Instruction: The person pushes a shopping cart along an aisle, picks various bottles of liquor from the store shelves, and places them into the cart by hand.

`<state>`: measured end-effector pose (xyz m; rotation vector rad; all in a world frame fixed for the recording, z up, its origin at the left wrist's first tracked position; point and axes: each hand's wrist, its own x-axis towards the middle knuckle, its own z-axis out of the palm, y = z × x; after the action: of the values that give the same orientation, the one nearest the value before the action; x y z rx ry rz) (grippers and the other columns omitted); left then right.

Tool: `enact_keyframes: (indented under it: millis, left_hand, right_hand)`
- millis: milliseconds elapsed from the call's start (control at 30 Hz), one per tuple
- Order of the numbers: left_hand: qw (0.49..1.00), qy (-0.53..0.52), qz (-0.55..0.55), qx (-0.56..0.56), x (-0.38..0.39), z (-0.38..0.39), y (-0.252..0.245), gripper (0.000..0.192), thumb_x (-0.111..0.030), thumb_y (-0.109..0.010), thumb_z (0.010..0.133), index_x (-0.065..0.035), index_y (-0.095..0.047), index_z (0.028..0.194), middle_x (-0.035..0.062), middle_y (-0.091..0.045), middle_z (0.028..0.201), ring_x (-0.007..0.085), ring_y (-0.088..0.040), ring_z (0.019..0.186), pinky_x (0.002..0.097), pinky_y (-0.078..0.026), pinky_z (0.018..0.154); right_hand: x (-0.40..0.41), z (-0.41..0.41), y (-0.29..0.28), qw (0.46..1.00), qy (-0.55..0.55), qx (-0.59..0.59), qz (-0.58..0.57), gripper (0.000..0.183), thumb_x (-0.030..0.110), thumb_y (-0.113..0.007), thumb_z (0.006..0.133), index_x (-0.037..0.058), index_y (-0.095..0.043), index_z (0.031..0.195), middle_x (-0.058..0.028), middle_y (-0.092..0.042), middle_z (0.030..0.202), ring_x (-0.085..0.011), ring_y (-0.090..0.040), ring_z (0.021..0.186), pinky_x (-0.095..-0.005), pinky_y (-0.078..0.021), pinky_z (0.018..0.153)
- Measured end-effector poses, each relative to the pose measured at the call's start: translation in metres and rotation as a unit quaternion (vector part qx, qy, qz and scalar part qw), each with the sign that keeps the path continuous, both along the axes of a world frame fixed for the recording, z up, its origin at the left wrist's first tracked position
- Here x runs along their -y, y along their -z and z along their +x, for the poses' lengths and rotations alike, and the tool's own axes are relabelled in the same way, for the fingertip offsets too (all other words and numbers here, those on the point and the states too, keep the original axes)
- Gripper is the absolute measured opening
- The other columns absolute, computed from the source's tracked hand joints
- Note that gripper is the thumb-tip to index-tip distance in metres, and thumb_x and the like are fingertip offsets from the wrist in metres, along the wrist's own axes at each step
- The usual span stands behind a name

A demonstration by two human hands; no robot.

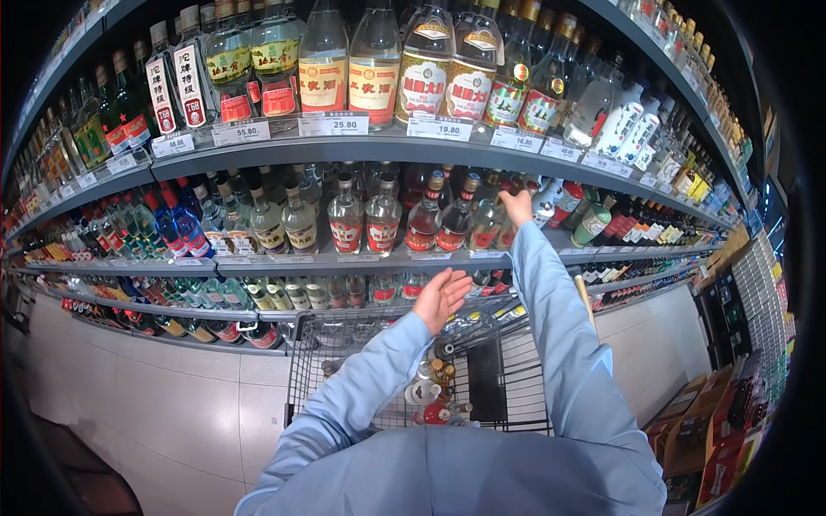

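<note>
My right hand [518, 208] reaches into the middle shelf among the bottle necks. Its fingertips are at the neck of a clear glass liquor bottle [505, 238] with a red label, partly hidden by my sleeve; whether they grip it cannot be made out. A similar red-labelled bottle [484, 227] stands just to its left. My left hand [443, 300] hangs in front of the shelf edge with nothing in it, palm turned up and fingers apart. Below it is a wire shopping cart [306, 374], holding several bottles, among them a white-capped one [423, 392] and a red-topped one [433, 413].
Several liquor bottles [374, 71] fill the upper shelf, whose front edge [348, 148] with price tags overhangs my reach. On the middle shelf, a pale green bottle [592, 224] stands to the right. Cartons [694, 445] are stacked at lower right beside the tiled floor [148, 387].
</note>
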<state>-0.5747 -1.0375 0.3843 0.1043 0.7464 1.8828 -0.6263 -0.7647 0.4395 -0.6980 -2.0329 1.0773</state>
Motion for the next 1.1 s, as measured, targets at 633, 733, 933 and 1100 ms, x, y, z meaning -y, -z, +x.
enact_keyframes:
  millis: [633,733,933,1100]
  left_hand:
    - [0.995,0.022,-0.015,0.094,0.010,0.003,0.063,0.044,-0.037,-0.038,0.083,-0.0064,-0.048,0.114,0.0059,-0.051,0.116,0.0180,-0.044,0.111,0.0304,-0.028,0.094]
    - [0.994,0.022,-0.017,0.108,0.012,0.007,0.067,0.045,-0.037,-0.039,0.083,-0.0054,-0.048,0.114,0.0060,-0.051,0.116,0.0182,-0.045,0.110,0.0298,-0.028,0.094]
    - [0.995,-0.015,0.022,0.095,0.011,0.020,0.071,0.050,-0.038,-0.050,0.081,-0.0150,-0.037,0.123,0.0081,-0.036,0.127,0.0227,-0.031,0.120,0.0449,-0.034,0.091]
    - [0.980,0.033,0.189,-0.049,0.034,0.046,0.020,0.068,-0.041,-0.052,0.080,-0.0214,-0.013,0.134,0.0111,-0.020,0.135,0.0334,-0.030,0.120,0.0513,-0.036,0.091]
  right_hand:
    - [0.019,0.009,-0.003,0.973,-0.007,-0.186,-0.139,0.016,0.016,-0.064,0.075,0.0033,-0.056,0.070,0.0002,-0.057,0.067,-0.0072,-0.047,0.059,-0.0236,-0.0373,0.058]
    - [0.032,0.041,-0.028,0.969,-0.025,-0.216,-0.115,0.018,0.018,-0.062,0.078,0.0040,-0.055,0.069,-0.0020,-0.059,0.069,-0.0076,-0.050,0.061,-0.0217,-0.0377,0.059]
    - [0.105,0.113,-0.082,0.968,-0.049,-0.199,-0.147,0.017,0.017,-0.058,0.081,0.0028,-0.055,0.072,-0.0055,-0.059,0.073,-0.0099,-0.054,0.070,-0.0232,-0.0398,0.068]
    - [0.134,0.158,-0.094,0.892,-0.130,-0.168,-0.400,0.019,0.024,-0.054,0.083,0.0062,-0.052,0.088,-0.0025,-0.054,0.069,-0.0157,-0.057,0.073,-0.0268,-0.0454,0.066]
